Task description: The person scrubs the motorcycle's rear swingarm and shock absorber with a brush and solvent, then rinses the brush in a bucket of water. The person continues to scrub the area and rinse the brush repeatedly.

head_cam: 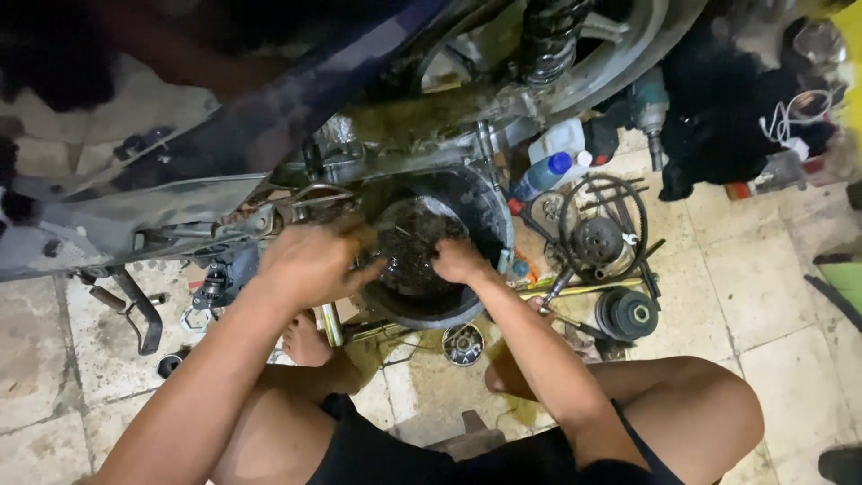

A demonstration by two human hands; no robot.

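Note:
I squat before a scooter's open round engine casing [485, 216], dark and greasy inside. My left hand [314, 260] rests on the casing's left rim, its fingers curled over a round metal part [415, 247] inside. My right hand [460, 260] grips the same part from the right, fingers closed on it. What lies under my fingers is hidden.
The scooter's rear wheel and black shock spring [549, 36] are above. On the tiled floor to the right lie a drive belt [611, 193], a pulley [628, 313], a clear bottle with a blue cap [543, 175], a power tool [648, 112] and hand tools. A small round part [463, 344] lies below the casing.

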